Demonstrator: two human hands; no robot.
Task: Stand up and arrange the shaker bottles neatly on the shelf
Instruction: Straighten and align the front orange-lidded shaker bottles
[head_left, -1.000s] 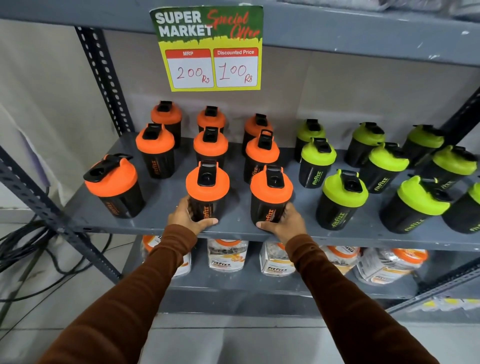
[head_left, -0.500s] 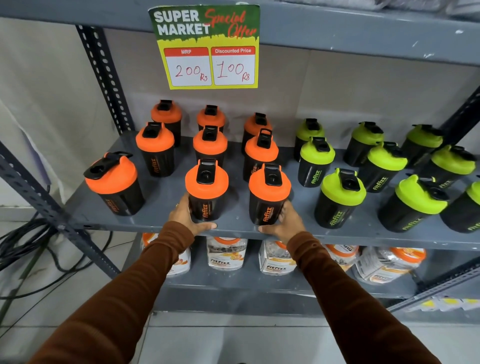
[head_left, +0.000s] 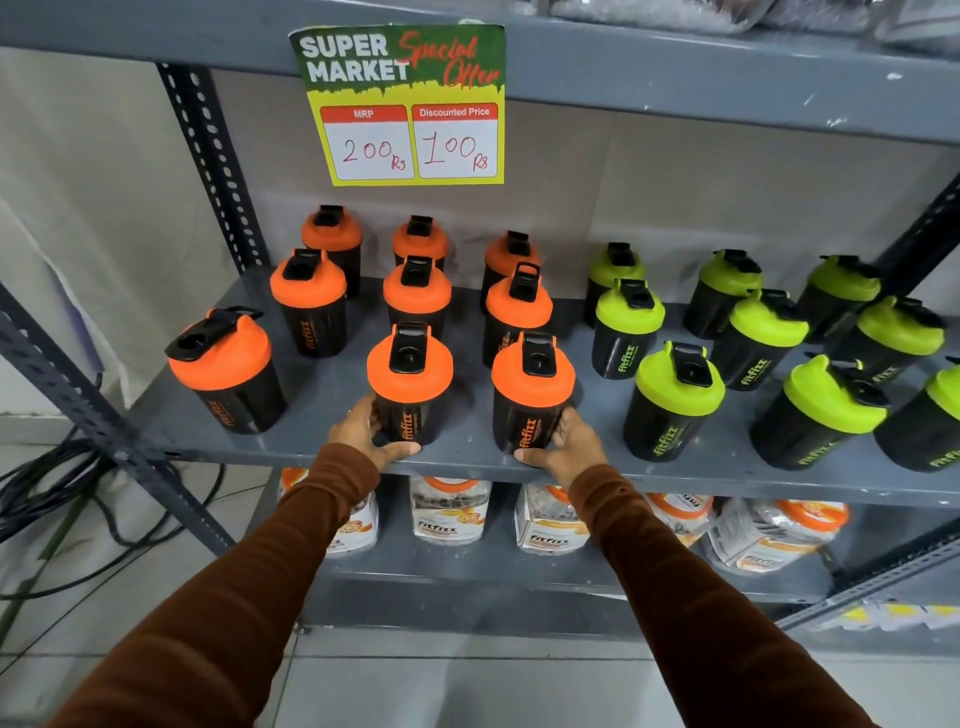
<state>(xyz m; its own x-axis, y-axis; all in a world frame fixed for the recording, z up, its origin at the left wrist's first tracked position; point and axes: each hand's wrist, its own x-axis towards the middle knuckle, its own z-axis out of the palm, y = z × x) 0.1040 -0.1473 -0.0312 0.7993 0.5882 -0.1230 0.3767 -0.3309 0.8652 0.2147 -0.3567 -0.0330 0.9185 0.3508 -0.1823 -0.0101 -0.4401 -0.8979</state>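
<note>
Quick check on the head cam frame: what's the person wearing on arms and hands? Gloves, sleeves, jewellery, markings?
Both arms are covered in long, close-fitting sleeves of rust-brown fabric with a fine ribbed knit, ending at the wrists. The left hand and right hand are bare, no gloves. A small glint on a left-hand finger may be a ring, but it is too small to confirm. No watch, logos or markings show on either sleeve.
</note>
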